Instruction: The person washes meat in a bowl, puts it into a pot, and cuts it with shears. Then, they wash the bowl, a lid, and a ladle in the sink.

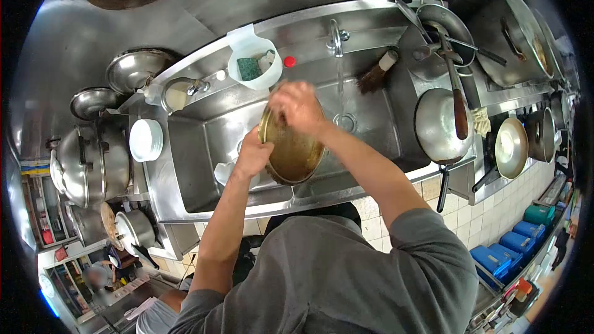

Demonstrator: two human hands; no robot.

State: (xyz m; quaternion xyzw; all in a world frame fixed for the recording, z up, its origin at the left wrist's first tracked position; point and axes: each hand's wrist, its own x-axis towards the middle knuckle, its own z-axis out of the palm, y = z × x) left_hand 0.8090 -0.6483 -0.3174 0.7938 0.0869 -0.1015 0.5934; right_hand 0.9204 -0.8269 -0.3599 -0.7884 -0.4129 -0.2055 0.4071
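— Plate [296, 153] colour?
— Gold-brown, round and shiny. It stands tilted over the sink [198, 148].
— Who holds it?
— The left hand [252, 156] wraps tight round its edge. The right hand [298, 108] is bunched up on its top rim.

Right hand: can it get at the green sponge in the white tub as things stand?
Probably yes. The right hand sits on the top rim of the brass pan, close to the white tub, whose open top shows the green sponge. Nothing stands between them.
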